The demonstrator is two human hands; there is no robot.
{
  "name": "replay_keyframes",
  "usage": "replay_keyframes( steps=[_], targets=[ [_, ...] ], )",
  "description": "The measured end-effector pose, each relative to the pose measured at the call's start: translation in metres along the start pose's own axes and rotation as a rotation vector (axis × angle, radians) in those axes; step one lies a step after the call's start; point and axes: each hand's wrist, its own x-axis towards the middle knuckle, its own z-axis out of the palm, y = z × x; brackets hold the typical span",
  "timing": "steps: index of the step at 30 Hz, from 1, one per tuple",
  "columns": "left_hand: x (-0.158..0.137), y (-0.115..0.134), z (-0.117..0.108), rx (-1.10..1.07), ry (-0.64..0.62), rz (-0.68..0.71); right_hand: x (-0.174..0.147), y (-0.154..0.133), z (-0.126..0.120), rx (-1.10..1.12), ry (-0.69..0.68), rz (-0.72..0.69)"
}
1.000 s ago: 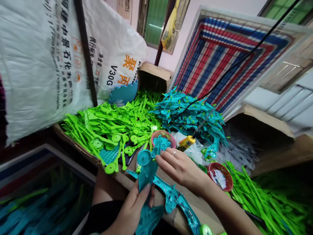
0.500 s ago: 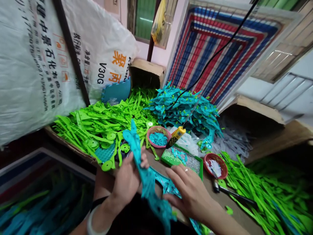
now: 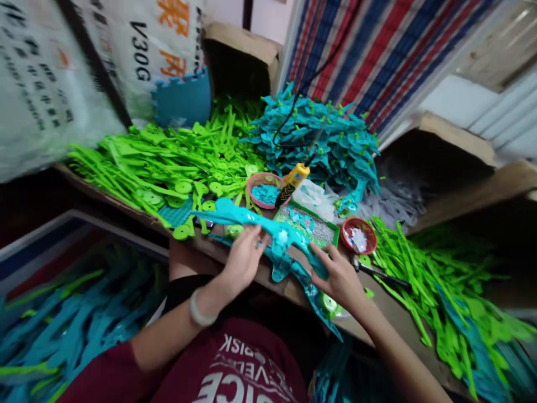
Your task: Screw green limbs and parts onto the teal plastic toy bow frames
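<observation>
A long teal moulded plastic part [image 3: 282, 237] is held crosswise above the table edge. My left hand [image 3: 245, 257] is closed on its middle from the near side, the fingertips at its edge. On the right end, my right hand [image 3: 338, 274] pinches it between thumb and fingers. Beneath it lies another teal plastic piece [image 3: 308, 286], partly covered, its tip pointing toward me beside a green disc [image 3: 330, 304]. Just beyond the held part are a green tray [image 3: 335, 237] of small clear bits and teal pieces, and a pink bowl [image 3: 253, 198] of small teal pieces.
Bright green plastic parts [image 3: 159, 162] are heaped at left and more green strips [image 3: 432, 280] at right. Behind stands a teal pile [image 3: 314, 134]. A yellow-handled tool [image 3: 297, 176] leans by the pink bowl. A red basket [image 3: 372, 238] and a black-handled tool [image 3: 386, 276] sit right.
The teal part has swung from steeply upright to lying crosswise, lower down. My right hand has come onto its right end. The view has tipped downward.
</observation>
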Motion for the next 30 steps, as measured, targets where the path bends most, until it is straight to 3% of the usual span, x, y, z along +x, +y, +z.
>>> replay_keyframes(
  steps=[3, 6, 8, 18, 25, 30],
  targets=[
    [-0.032, -0.022, -0.023, 0.084, 0.031, -0.077, 0.000, 0.024, 0.014, 0.199, -0.090, -0.006],
    [-0.051, -0.029, -0.040, 0.352, -0.068, -0.146, 0.004, 0.037, 0.022, 0.284, -0.144, -0.021],
    [-0.055, -0.029, -0.047, 0.482, -0.113, -0.151, 0.005, 0.041, 0.023, 0.292, -0.178, -0.032],
    [-0.053, -0.041, -0.058, 0.716, -0.247, -0.108, -0.006, 0.053, 0.034, 0.170, -0.253, -0.026],
    [-0.050, -0.024, -0.062, 1.078, -0.524, 0.116, -0.018, 0.039, 0.020, -0.023, -0.219, -0.045],
    [-0.045, -0.015, -0.064, 1.229, -0.693, 0.269, -0.023, 0.029, 0.018, 0.028, -0.352, -0.026]
  ],
)
